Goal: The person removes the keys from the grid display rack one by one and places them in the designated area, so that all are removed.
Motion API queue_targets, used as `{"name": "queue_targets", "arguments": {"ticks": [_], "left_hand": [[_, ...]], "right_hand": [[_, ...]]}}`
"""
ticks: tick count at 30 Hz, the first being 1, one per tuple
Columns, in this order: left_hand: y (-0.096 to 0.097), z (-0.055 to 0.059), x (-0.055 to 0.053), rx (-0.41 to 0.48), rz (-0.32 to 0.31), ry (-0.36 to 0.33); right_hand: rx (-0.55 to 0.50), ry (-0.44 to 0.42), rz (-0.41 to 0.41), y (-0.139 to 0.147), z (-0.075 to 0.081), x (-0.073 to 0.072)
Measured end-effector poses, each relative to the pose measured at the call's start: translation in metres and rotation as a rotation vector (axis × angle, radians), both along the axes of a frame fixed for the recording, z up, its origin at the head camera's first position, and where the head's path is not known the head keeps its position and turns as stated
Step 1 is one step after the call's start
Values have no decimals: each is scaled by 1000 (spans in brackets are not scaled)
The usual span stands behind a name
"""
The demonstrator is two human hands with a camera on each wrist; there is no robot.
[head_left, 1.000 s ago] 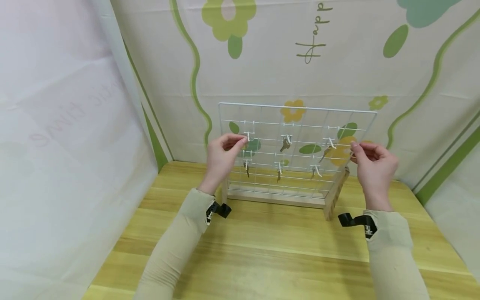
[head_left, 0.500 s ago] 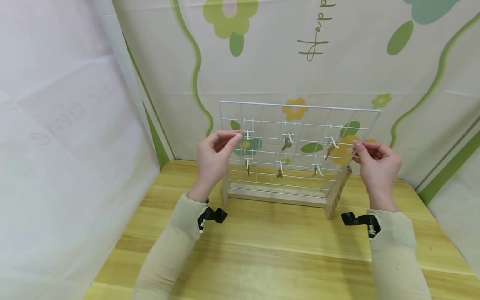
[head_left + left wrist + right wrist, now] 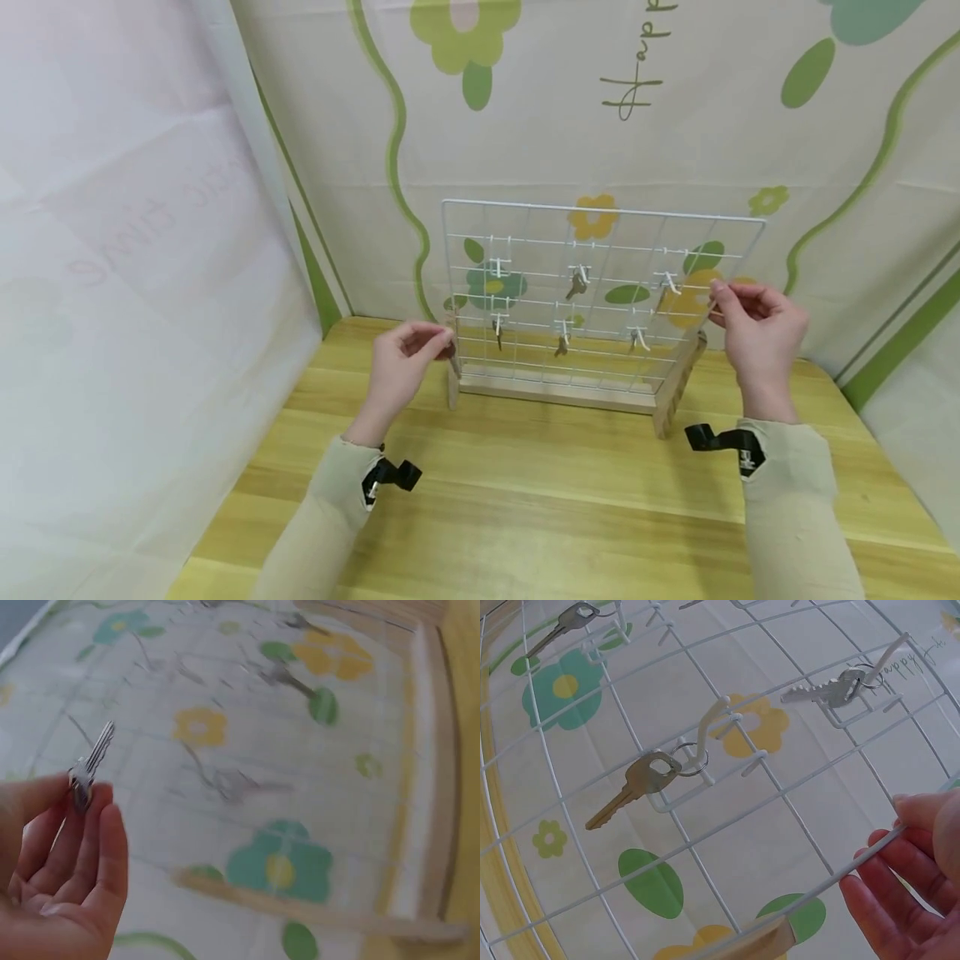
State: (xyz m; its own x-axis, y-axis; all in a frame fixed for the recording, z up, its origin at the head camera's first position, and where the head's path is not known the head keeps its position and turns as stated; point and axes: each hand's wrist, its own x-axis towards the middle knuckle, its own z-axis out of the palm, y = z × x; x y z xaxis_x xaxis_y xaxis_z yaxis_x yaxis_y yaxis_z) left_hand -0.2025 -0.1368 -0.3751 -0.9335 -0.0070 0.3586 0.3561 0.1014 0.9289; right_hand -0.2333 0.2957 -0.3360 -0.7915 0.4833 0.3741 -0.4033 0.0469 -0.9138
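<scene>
My left hand is beside the left side of a white wire grid rack, below its top row of hooks. In the left wrist view it pinches a silver key by its head and ring, blade pointing up. My right hand grips the grid's right edge, thumb on one side and fingers on the other. On the upper left sits a bare hook. Other hooks carry keys by rings, among them a brass-toned key and a silver-grey key in the right wrist view.
A wooden base with side legs holds the grid up on a wood-grain table. Behind hangs a floral-printed cloth, and a pale cloth forms the left side.
My left hand has drawn away from the upper-left hook, moving left and down with the silver key. That hook is now bare. My right hand keeps its grip on the grid edge.
</scene>
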Motion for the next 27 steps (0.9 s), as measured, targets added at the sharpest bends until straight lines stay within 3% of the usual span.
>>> {"name": "queue_targets", "arguments": {"ticks": [3, 6, 9, 14, 19, 27], "left_hand": [[-12, -26, 0, -139, -54, -129], [-21, -54, -2, -292, -123, -213], [-28, -80, -3, -425, -188, -246], [-30, -112, 0, -491, -272, -265], [-26, -124, 3, -534, -251, -262], [-21, -129, 2, -575, -204, -238]], "right_hand": [[-12, -8, 0, 1, -1, 0], [-31, -9, -2, 3, -1, 0], [-36, -6, -2, 5, -1, 0], [-38, -10, 8, 5, 0, -1], [-48, -7, 9, 5, -1, 0], [-39, -4, 14, 4, -1, -2]]}}
